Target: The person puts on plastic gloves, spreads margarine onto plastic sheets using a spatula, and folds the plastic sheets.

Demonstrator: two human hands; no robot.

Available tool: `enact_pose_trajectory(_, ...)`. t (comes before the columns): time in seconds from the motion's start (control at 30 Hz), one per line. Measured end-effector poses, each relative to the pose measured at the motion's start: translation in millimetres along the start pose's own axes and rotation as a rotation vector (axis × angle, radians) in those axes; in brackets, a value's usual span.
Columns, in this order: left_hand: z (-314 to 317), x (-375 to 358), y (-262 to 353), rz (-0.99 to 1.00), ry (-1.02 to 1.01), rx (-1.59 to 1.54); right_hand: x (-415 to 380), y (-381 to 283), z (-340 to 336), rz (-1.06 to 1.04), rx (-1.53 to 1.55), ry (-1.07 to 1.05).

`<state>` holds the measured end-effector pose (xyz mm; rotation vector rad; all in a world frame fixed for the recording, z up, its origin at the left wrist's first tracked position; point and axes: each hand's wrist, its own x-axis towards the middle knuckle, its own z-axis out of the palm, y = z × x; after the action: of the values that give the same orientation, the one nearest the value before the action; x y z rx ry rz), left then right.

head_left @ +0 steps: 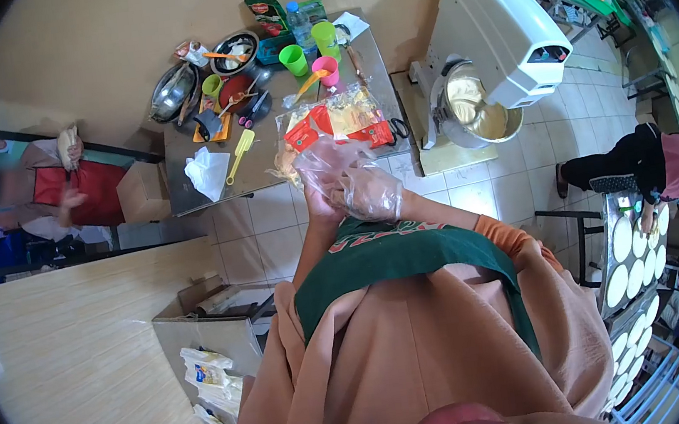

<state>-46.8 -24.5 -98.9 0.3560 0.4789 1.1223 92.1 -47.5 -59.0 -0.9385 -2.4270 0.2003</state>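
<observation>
Both of my hands are together at the table's near edge, in front of the green apron [412, 262]. Thin clear plastic [329, 159] covers or hangs from them. My right hand [371, 192] is wrapped in it, fingers bent. Beside it, my left hand [319, 197] is partly hidden behind the plastic, and its fingers are hard to make out. Just beyond the hands lies a clear and red food package [334, 125]. Black-handled scissors [399, 129] rest at its right.
A metal table [174, 159] holds bowls, cups, a bottle and a yellow spatula [241, 156]. A large white mixer [494, 27] with a bowl of batter [478, 104] stands right. One person [77, 187] is at left; another [644, 165] is by trays of white rounds [621, 238].
</observation>
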Motion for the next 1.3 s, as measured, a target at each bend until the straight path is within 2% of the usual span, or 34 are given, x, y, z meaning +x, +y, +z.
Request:
enact_pose_trajectory(0.07, -0.5, 1.6, -1.6, -0.028, -0.057, -0.064, -1.7, -1.4, -6.0, 0.032, 0.065, -0.014)
enact_pose_trajectory(0.17, -6.3, 1.8, -1.3, -0.155, -0.233, -0.165, 2.6, -6.1, -13.6, 0.06, 0.134, 0.116)
enact_pose_trajectory(0.27, 18.5, 2.6, -3.8, -0.086, -0.297, -0.086, -1.3, -5.5, -7.2, 0.128, 0.315, 0.08)
enact_pose_trajectory(0.37, 3.0, 18.3, -8.3, 0.033, -0.344, 0.248, -3.4, -9.0, -3.7, 0.168, 0.495, 0.119)
enact_pose_trajectory(0.47, -1.9, 30.3, -12.5, -0.117, -0.204, 0.199, -7.6, -1.6, 5.2, 0.235, 0.611, 0.046)
enact_pose_trajectory(0.53, -15.6, 38.1, -19.9, -0.085, -0.02, 0.258, -9.8, 3.7, 9.0, 0.206, 0.625, -0.042)
enact_pose_trajectory(0.6, -57.3, 49.9, -34.0, -0.071, 0.014, 0.477, -11.3, 6.0, 15.7, 0.175, 0.652, -0.097)
enact_pose_trajectory(0.63, -64.3, 53.1, -36.1, -0.071, -0.049, 0.663, -12.5, 5.6, 21.0, 0.158, 0.669, -0.109)
enact_pose_trajectory(0.67, -72.3, 51.5, -37.9, -0.184, 0.022, 0.518, -13.5, 5.4, 23.9, 0.142, 0.687, -0.122)
enact_pose_trajectory(0.7, -44.1, 42.5, -28.2, -0.284, 0.108, 0.368, -13.2, 5.2, 21.0, 0.157, 0.722, -0.141)
enact_pose_trajectory(0.8, -71.4, 58.3, -21.8, -0.383, 0.148, 0.463, -11.3, 7.4, 14.2, 0.183, 0.776, -0.196)
enact_pose_trajectory(0.9, -18.5, 34.3, -1.2, -0.428, 0.271, 0.052, -11.1, 11.6, 16.3, 0.2, 0.746, -0.26)
enact_pose_trajectory(0.97, -31.5, 40.3, -1.7, -0.395, 0.372, 0.088, -10.2, 19.7, 11.6, 0.245, 0.759, -0.338)
enact_pose_trajectory(1.07, -88.3, 50.8, 4.5, -0.308, 0.461, 0.195, -42.0, 82.4, 58.8, 0.444, 0.696, -0.194)
enact_pose_trajectory(1.13, -124.6, 42.4, 15.0, -0.206, 0.463, 0.381, -57.6, 123.7, 86.3, 0.982, 0.406, 0.05)
enact_pose_trajectory(1.2, -152.0, 36.2, 28.0, -0.282, 0.655, 0.444, -71.9, 162.3, 91.7, 1.239, 0.029, -0.132)
enact_pose_trajectory(1.3, -167.9, 34.7, 39.5, -0.304, 0.811, 0.449, -101.9, 226.4, 137.9, 1.395, -0.148, -0.306)
